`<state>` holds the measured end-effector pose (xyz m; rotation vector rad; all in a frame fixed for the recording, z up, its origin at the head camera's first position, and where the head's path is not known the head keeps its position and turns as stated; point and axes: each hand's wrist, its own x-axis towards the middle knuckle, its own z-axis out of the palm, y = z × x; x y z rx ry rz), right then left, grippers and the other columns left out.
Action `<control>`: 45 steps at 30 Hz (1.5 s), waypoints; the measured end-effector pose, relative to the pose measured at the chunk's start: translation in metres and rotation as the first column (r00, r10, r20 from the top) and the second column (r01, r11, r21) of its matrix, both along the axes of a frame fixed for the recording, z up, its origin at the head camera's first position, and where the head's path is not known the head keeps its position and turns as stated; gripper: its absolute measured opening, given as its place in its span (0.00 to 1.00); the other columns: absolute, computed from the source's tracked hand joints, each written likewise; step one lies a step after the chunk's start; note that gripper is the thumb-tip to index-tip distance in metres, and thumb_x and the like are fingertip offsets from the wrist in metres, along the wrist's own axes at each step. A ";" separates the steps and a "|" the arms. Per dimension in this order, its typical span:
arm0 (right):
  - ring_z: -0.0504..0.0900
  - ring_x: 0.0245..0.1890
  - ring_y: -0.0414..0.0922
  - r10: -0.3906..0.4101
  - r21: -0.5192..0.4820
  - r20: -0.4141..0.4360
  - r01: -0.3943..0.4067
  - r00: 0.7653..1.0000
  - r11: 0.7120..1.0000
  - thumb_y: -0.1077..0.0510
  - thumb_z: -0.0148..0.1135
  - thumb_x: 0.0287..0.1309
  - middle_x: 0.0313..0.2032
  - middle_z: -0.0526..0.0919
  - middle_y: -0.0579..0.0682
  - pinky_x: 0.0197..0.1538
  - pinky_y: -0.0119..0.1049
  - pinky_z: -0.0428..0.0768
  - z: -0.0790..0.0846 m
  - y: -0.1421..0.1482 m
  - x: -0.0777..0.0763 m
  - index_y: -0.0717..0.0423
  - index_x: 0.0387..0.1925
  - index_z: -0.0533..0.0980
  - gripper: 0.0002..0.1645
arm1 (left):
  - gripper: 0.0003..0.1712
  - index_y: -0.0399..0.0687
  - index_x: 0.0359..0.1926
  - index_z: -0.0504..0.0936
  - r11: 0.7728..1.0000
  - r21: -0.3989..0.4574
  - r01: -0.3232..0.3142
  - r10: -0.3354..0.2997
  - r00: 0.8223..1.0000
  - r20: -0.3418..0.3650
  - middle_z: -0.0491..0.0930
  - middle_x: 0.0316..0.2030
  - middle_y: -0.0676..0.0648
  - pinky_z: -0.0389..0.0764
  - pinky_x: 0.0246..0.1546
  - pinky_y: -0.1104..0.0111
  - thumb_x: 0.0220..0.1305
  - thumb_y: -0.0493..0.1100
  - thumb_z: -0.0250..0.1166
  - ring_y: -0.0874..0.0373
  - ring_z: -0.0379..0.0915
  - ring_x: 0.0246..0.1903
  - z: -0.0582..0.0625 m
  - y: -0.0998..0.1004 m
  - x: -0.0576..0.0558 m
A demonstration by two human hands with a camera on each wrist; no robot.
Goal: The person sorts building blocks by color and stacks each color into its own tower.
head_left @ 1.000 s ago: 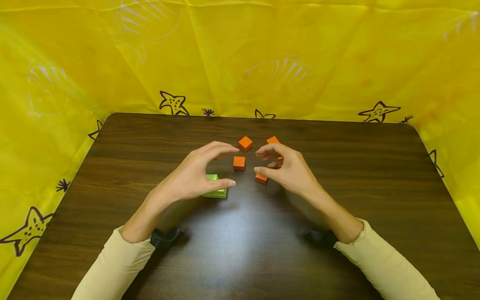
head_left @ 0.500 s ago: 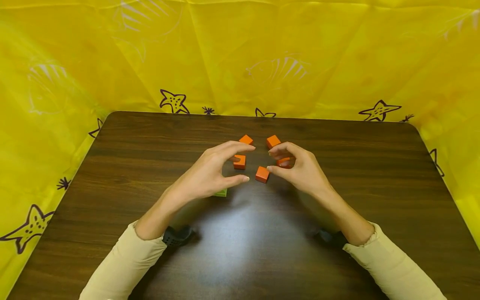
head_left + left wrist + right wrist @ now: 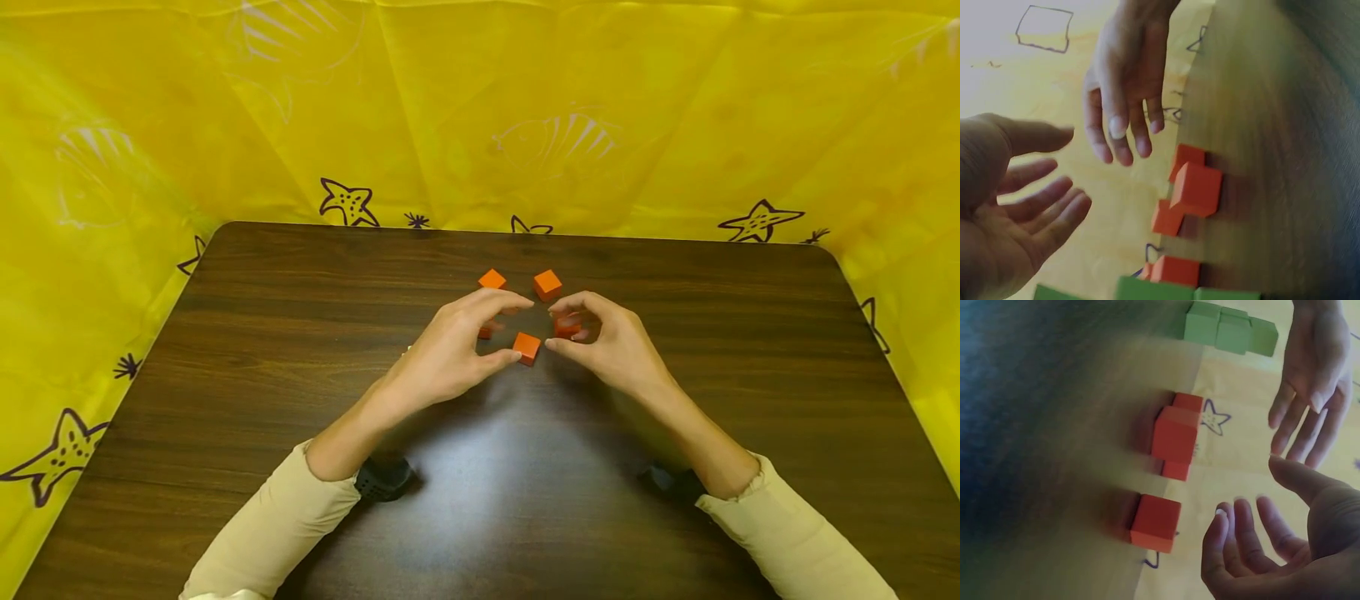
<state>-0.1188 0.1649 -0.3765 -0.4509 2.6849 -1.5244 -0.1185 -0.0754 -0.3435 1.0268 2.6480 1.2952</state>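
Both hands hover over a loose ring of several orange cubes, fingers gently curved and nothing between them. My left hand [image 3: 450,354] covers most of the left cube [image 3: 485,332]; its thumb tip overlaps the edge of the front cube [image 3: 527,349] in the head view. Facing it, my right hand [image 3: 611,342] partly hides the right cube [image 3: 567,327]. Two more cubes, the back left one [image 3: 492,279] and the back right one [image 3: 547,284], sit beyond the fingertips. Several green blocks [image 3: 1232,330] stand together in the right wrist view; the left hand hides nearly all of them from the head view.
The dark wood-grain table [image 3: 712,350] stretches out around the blocks. A yellow cloth [image 3: 480,100] with drawn fish and starfish rises behind its far edge and along the sides. A dark wrist strap [image 3: 384,478] shows below the left sleeve.
Both hands have shifted right, the left one farther, narrowing the space between them. The left hand now covers the green blocks, and the front orange cube has come out from behind the right thumb.
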 end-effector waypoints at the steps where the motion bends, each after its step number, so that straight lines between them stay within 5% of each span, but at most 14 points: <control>1: 0.84 0.41 0.50 -0.002 0.010 0.003 0.002 1.000 1.000 0.60 0.77 0.50 0.40 0.85 0.56 0.45 0.45 0.84 -0.001 0.000 0.000 0.57 0.48 0.80 0.22 | 0.31 0.47 0.61 0.77 1.000 -0.003 -0.015 0.015 1.000 0.014 0.76 0.58 0.50 0.82 0.47 0.70 0.56 0.35 0.75 0.57 0.80 0.46 -0.001 0.002 0.000; 7: 0.85 0.39 0.47 -0.007 0.021 0.021 0.007 1.000 1.000 0.60 0.78 0.49 0.40 0.86 0.55 0.43 0.43 0.85 -0.005 0.001 0.002 0.55 0.48 0.80 0.23 | 0.31 0.47 0.62 0.77 0.997 0.001 -0.081 0.081 0.991 0.103 0.77 0.57 0.49 0.83 0.48 0.63 0.57 0.35 0.74 0.50 0.83 0.45 -0.008 0.011 0.002; 16: 0.85 0.39 0.46 0.014 0.036 0.007 -0.014 1.000 0.999 0.62 0.78 0.49 0.41 0.86 0.54 0.41 0.42 0.85 -0.011 0.003 0.002 0.57 0.48 0.80 0.23 | 0.30 0.46 0.62 0.76 0.994 0.017 -0.107 0.104 0.984 0.145 0.78 0.58 0.46 0.80 0.53 0.57 0.58 0.34 0.73 0.47 0.83 0.47 -0.013 0.021 0.006; 32: 0.85 0.40 0.46 0.029 0.034 0.030 -0.030 0.999 0.999 0.62 0.77 0.51 0.42 0.86 0.54 0.41 0.39 0.85 -0.019 0.002 0.002 0.57 0.49 0.80 0.23 | 0.32 0.46 0.65 0.73 0.977 -0.052 -0.205 0.210 0.971 0.119 0.75 0.60 0.46 0.68 0.64 0.54 0.60 0.37 0.72 0.53 0.71 0.60 -0.037 0.032 0.015; 45: 0.86 0.36 0.45 0.016 0.100 0.093 -0.025 0.996 0.995 0.61 0.75 0.52 0.40 0.86 0.51 0.39 0.35 0.85 -0.020 -0.001 0.002 0.59 0.50 0.80 0.22 | 0.29 0.41 0.63 0.75 0.969 -0.082 -0.232 0.244 0.949 0.201 0.76 0.57 0.42 0.78 0.50 0.63 0.60 0.34 0.70 0.51 0.78 0.46 -0.048 0.036 0.013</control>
